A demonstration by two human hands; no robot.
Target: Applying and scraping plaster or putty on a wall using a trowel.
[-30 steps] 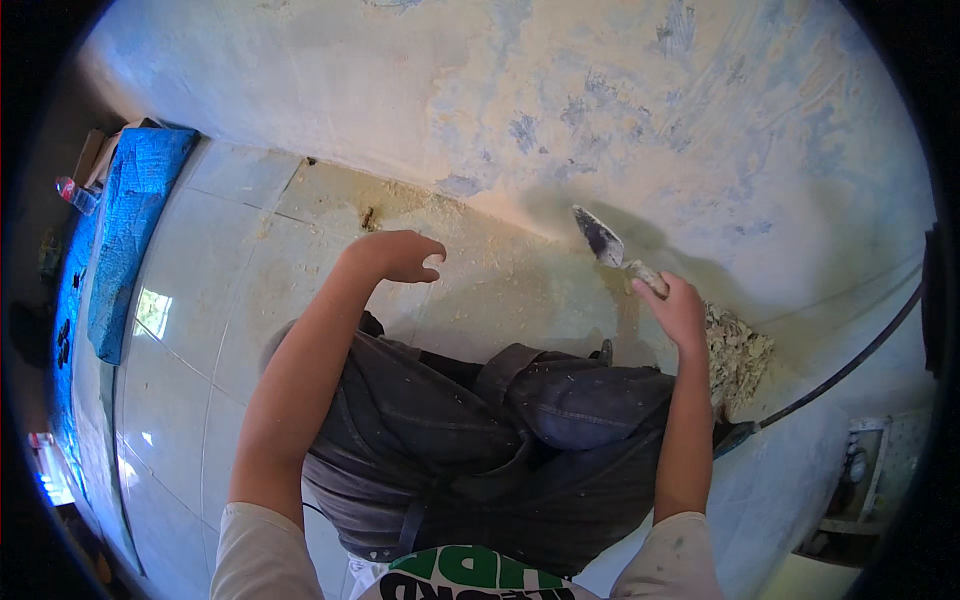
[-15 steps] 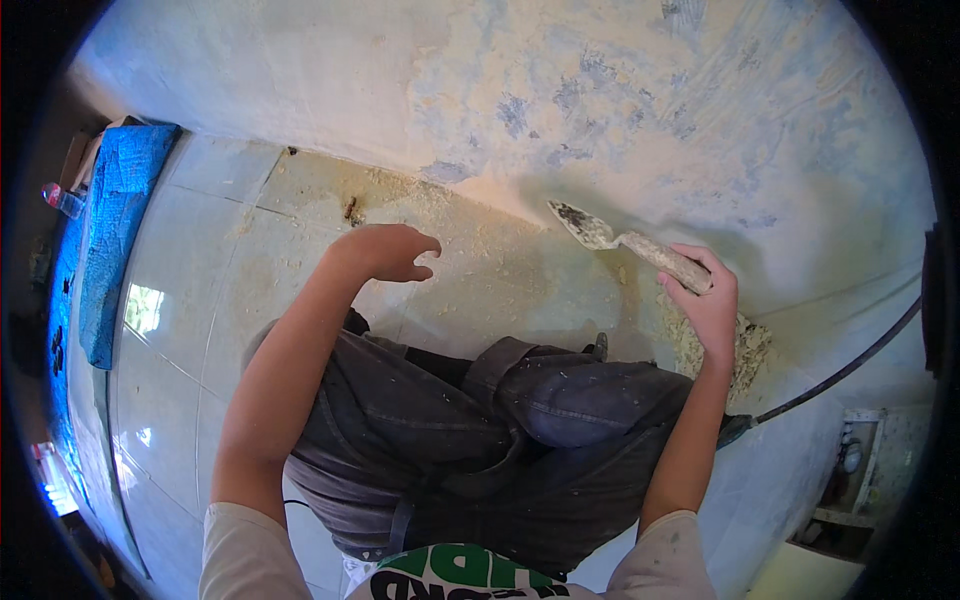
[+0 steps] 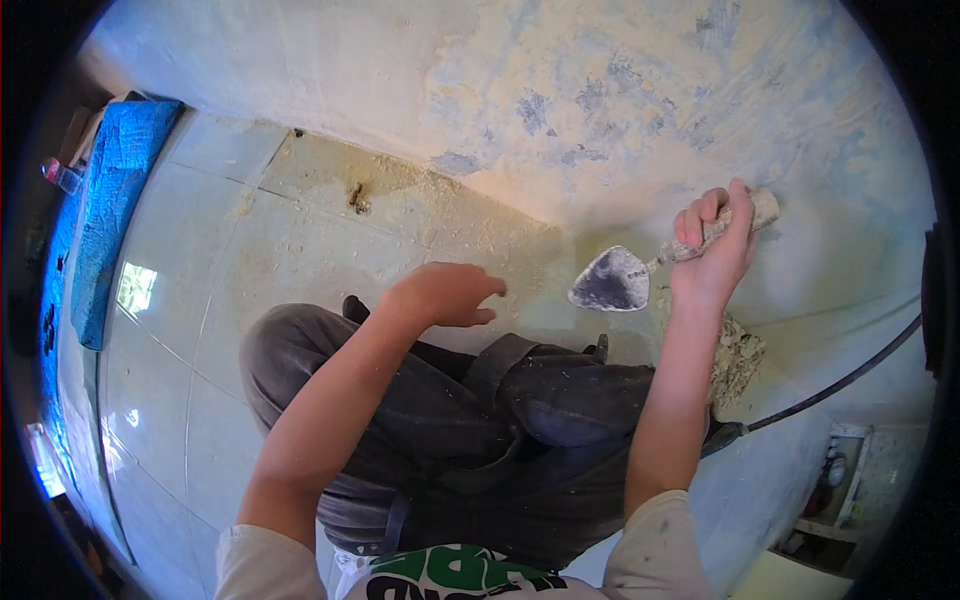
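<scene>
My right hand (image 3: pixel 715 235) is wrapped round the pale, crusted handle of a small trowel (image 3: pixel 612 279). Its pointed blade, smeared grey and white, points left and hangs in front of the wall's foot. Empty and with fingers apart and slightly bent, my left hand (image 3: pixel 450 295) hovers above my lap, a short way left of the blade. Ahead rises the wall (image 3: pixel 500 90), its surface patchy with cream and bluish areas where the coating is scraped. Beneath my right wrist lies a heap of pale scrapings (image 3: pixel 738 360).
Crumbs lie over the tiled floor (image 3: pixel 160 380) along the wall. A small brown object (image 3: pixel 357 197) rests there. At the left are a folded blue sheet (image 3: pixel 125 200) and a plastic bottle (image 3: pixel 62 176). A dark hose (image 3: pixel 840 375) runs at the right.
My right hand has risen and turned over, so the trowel's blade now shows its broad face and points lower. My left hand has moved right and down toward the blade.
</scene>
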